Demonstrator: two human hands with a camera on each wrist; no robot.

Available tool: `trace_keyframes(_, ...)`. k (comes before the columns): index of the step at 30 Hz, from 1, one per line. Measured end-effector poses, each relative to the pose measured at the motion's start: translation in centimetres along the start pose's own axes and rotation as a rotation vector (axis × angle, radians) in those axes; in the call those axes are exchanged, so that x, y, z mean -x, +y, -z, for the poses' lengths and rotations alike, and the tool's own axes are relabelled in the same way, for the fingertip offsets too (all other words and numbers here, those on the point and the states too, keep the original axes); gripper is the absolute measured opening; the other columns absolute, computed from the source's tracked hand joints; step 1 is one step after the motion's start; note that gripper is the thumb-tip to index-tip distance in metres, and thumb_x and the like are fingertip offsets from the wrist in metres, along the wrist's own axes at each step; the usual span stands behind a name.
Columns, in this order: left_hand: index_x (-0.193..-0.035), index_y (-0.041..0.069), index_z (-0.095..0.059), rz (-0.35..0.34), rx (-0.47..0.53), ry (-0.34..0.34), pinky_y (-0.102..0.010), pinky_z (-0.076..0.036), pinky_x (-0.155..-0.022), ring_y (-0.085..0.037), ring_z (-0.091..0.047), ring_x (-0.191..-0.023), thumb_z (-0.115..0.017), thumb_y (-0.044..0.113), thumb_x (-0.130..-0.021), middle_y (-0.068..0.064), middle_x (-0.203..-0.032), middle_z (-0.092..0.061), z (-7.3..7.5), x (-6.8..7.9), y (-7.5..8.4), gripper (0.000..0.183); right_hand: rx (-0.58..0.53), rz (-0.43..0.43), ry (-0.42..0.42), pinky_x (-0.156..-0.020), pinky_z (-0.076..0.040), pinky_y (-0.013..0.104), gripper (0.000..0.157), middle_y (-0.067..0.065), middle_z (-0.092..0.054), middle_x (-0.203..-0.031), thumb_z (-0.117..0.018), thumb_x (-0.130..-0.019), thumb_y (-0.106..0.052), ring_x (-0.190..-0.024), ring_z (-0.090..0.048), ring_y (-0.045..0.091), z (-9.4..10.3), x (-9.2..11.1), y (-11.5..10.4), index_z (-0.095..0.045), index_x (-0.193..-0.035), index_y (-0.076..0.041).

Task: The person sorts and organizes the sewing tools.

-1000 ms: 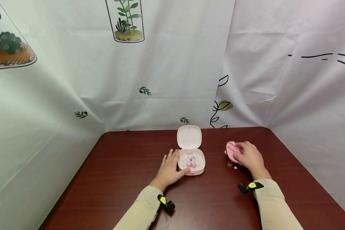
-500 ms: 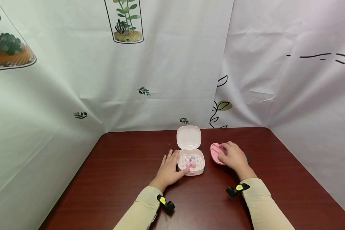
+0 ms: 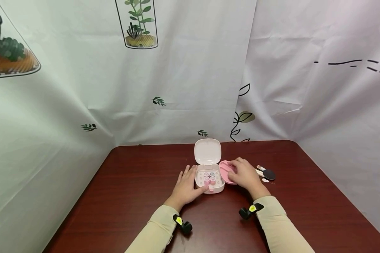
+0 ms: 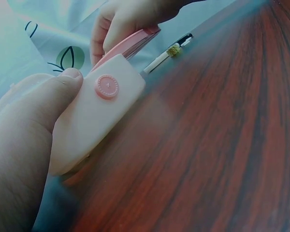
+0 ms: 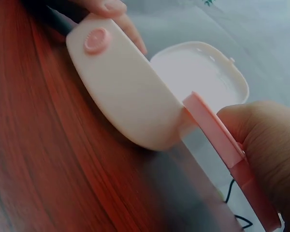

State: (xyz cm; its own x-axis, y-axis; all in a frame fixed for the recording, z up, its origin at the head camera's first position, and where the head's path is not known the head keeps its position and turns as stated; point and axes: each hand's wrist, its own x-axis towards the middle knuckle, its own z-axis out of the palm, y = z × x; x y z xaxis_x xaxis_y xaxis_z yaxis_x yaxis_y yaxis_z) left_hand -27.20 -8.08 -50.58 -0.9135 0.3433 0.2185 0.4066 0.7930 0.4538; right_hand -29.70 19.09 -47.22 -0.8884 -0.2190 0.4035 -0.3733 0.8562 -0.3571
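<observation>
At the far left, a white fabric hanging printed with plants runs beside and behind a reddish-brown wood-grain counter. On the counter, the left hand, coming out of a beige sleeve, rests against the left side of a white plastic box with rounded corners. Its grip is spread: the fingers reach along the side, and the thumb lies at the front rim near a round pink button. A black wrist device with a yellow patch sits by the cuff. The box's white rounded lid is raised at the back, and inside the box four small cylinders, mostly pink and white, stand close together in a square.

At the box's right end is a flat pink rounded piece — tilted, its left edge overlapping the rim in the head view, though whether they touch is hard to tell. The right hand holds it from the right, the grip pinching it between thumb and fingers. Farther right, a black rounded pad with a pale handle lies on the counter, small white bits just beside it.
</observation>
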Motion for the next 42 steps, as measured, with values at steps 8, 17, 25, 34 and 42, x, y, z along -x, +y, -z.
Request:
trace_keyframes(8,-0.159,0.008,-0.03,0.007,0.002,0.003,-0.056,-0.015,-0.122,-0.031,-0.017,-0.154,-0.059,0.071,-0.086,-0.013,-0.162,-0.034,0.0,-0.1,-0.1,0.101,-0.006,0.016,-0.018,-0.075,-0.05,0.041,0.04,0.004,-0.064,-0.101,-0.069,-0.077,-0.023,-0.092,-0.057,0.024,-0.7,-0.3,-1.9,-0.074,-0.113,-0.008)
trace_keyframes(17,-0.159,0.007,-0.03,0.007,0.01,0.01,-0.056,-0.016,-0.122,-0.033,-0.018,-0.154,-0.06,0.072,-0.085,-0.014,-0.161,-0.036,0.1,0.0,-0.3,0.102,-0.026,0.032,-0.015,-0.073,-0.049,0.039,0.039,0.004,-0.064,-0.099,-0.07,-0.076,-0.024,-0.09,-0.056,0.023,-1.8,-0.6,-4.0,-0.075,-0.111,-0.007)
trace_keyframes(25,-0.159,0.006,-0.03,-0.01,0.006,0.017,-0.057,-0.017,-0.122,-0.035,-0.019,-0.153,-0.058,0.072,-0.086,-0.015,-0.161,-0.036,0.1,0.0,-0.4,0.102,-0.043,0.051,-0.01,-0.075,-0.049,0.041,0.04,0.005,-0.064,-0.098,-0.071,-0.075,-0.024,-0.089,-0.056,0.024,-2.5,-1.0,-5.2,-0.075,-0.111,-0.006)
trace_keyframes(34,-0.158,0.008,-0.033,-0.041,0.009,0.019,-0.059,-0.018,-0.121,-0.036,-0.021,-0.152,-0.059,0.07,-0.088,-0.012,-0.16,-0.038,0.1,-0.1,-0.3,0.097,-0.041,0.056,-0.016,-0.081,-0.052,0.044,0.04,0.007,-0.065,-0.101,-0.071,-0.076,-0.023,-0.094,-0.059,0.027,-3.3,-1.2,-6.6,-0.075,-0.112,-0.006)
trace_keyframes(42,-0.157,0.003,-0.033,-0.052,0.023,0.03,-0.059,-0.019,-0.12,-0.036,-0.023,-0.152,-0.059,0.072,-0.087,-0.012,-0.16,-0.038,-0.1,-0.3,-0.5,0.102,-0.032,0.052,-0.023,-0.081,-0.052,0.043,0.04,0.006,-0.065,-0.102,-0.071,-0.077,-0.023,-0.096,-0.059,0.026,-3.8,-1.2,-7.5,-0.074,-0.114,-0.006)
